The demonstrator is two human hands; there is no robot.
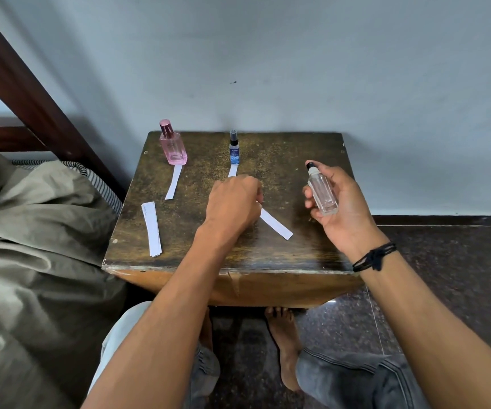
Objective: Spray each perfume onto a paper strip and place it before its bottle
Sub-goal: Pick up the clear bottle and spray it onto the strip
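my right hand grips the clear bottle above the bench; my left hand pinches a paper strip. pink bottle and blue bottle each stand behind a strip.

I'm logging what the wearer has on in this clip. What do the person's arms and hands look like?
No sleeves are in view on either arm. The left hand and the right hand wear no gloves. A black cord bracelet, several thin strands tied with a knot, circles the right wrist. The left wrist has nothing on it.
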